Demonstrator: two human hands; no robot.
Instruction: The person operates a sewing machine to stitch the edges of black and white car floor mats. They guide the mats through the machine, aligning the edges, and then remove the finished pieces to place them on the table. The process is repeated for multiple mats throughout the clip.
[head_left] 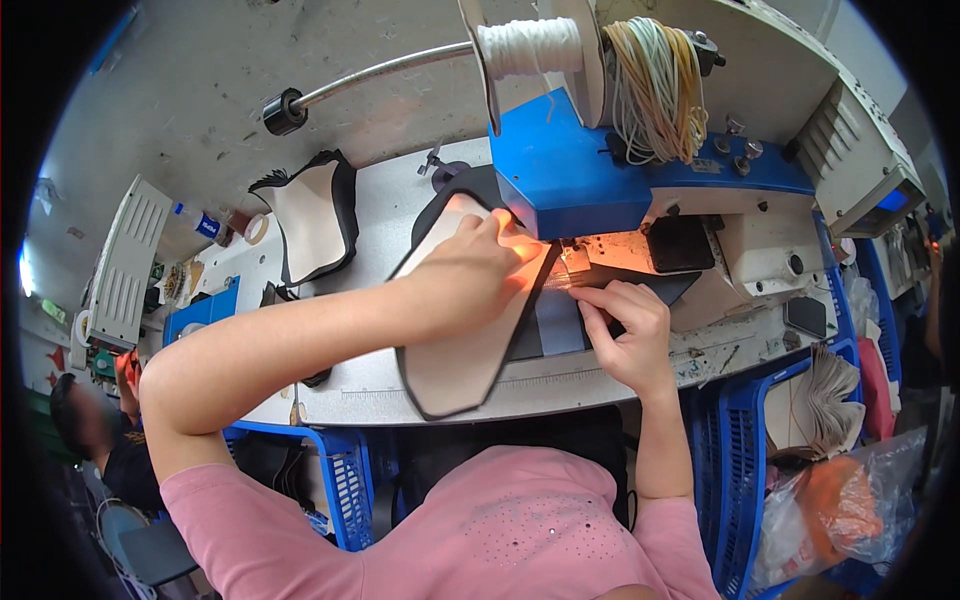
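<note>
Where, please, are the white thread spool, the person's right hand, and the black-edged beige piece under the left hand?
white thread spool (pixel 530 47): head view, on its wound thread.
right hand (pixel 628 330): head view, on the knuckles.
black-edged beige piece (pixel 455 365): head view, on its beige lower part.

The sewing machine (pixel 640 180) stands at the back of the desk (pixel 370 385). In front of it lies the cut panel (pixel 455 365), under the left hand (pixel 470 270); the right hand (pixel 625 335) rests just right of the panel. Left of the machine lies a second panel (pixel 310 215). A thread spool (pixel 530 45) sits atop the machine.
</note>
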